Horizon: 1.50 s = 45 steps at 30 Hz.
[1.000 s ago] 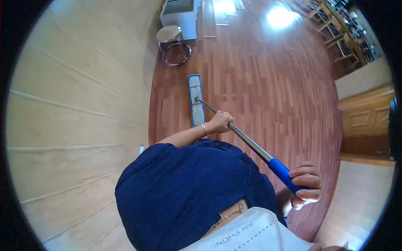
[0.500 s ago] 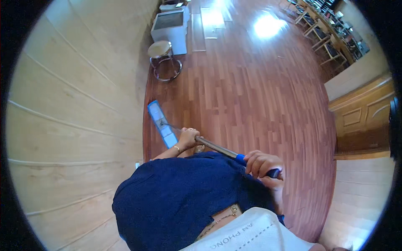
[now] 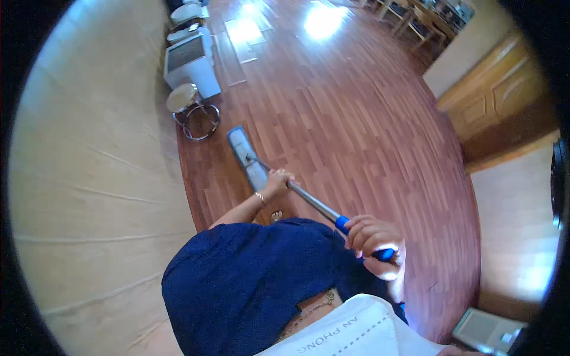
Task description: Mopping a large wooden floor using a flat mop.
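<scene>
A flat mop point(image 3: 241, 145) with a blue-edged, pale head lies on the wooden floor, ahead and to the left of me. Its metal pole slants from the head back toward my right side and ends in a blue grip. My left hand point(image 3: 278, 183) is wrapped round the lower part of the pole, close to the head. Higher up, my right hand point(image 3: 374, 242) closes round the blue grip, whose end shows below the fingers. Part of a bare foot point(image 3: 276, 216) shows behind my left wrist.
A pale wall point(image 3: 101, 172) runs along the left. Beside it stand a round stool point(image 3: 183, 98) with chrome legs and a white cabinet point(image 3: 193, 65). On the right are a wooden door point(image 3: 496, 98) and a pale box-like thing point(image 3: 487, 327) on the floor. Tables and chairs stand at the far right.
The mop head has moved away from the left wall, rightward and slightly forward, with my left hand following. My view has turned, so the stool and cabinet sit further left.
</scene>
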Motion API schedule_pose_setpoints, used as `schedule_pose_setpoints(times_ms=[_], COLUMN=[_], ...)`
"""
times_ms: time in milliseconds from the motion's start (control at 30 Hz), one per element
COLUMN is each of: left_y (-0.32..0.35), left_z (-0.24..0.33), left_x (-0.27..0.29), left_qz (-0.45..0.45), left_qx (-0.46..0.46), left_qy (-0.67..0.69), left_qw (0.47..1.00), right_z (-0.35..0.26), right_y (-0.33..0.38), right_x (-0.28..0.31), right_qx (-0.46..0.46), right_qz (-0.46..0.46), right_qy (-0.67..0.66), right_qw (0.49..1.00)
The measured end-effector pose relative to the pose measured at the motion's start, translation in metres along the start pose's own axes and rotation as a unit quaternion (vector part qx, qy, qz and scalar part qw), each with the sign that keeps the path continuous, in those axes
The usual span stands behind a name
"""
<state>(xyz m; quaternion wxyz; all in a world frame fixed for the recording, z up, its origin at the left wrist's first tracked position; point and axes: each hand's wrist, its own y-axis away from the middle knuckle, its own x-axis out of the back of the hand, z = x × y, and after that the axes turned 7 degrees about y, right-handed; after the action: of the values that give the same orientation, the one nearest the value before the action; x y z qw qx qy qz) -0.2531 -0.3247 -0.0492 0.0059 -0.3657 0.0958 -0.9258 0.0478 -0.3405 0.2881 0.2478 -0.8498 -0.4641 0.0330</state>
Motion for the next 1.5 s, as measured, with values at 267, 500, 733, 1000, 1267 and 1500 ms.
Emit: schedule_pose_setpoints(times_ms=[267, 500, 733, 1000, 1267, 1500], left_y=[-0.092, -0.092, -0.041, 0.003, -0.053, -0.139], left_z=[0.016, 0.088, 0.203, 0.304, 0.275, 0.174], left_x=[-0.025, -0.09, -0.152, -0.16, -0.172, -0.211], left_qz=[-0.115, -0.255, -0.474, -0.658, -0.602, -0.408], left_qx=[-0.127, -0.286, -0.447, -0.445, -0.398, -0.289], left_qy=[0.047, 0.14, 0.114, -0.035, -0.025, 0.041], left_qw=[0.984, 0.913, 0.75, 0.606, 0.692, 0.865], right_z=[-0.007, -0.061, -0.136, -0.203, -0.186, -0.046], right_y=[0.014, 0.053, 0.096, 0.118, 0.173, 0.155], right_x=[-0.037, -0.091, -0.158, -0.184, -0.09, -0.021], right_qx=[-0.053, -0.07, -0.113, -0.256, -0.146, 0.06], right_qz=[0.171, 0.353, 0.347, 0.385, 0.157, 0.398], right_qy=[0.124, 0.216, 0.509, 0.566, 0.441, 0.366], right_qw=[0.976, 0.908, 0.779, 0.683, 0.872, 0.839])
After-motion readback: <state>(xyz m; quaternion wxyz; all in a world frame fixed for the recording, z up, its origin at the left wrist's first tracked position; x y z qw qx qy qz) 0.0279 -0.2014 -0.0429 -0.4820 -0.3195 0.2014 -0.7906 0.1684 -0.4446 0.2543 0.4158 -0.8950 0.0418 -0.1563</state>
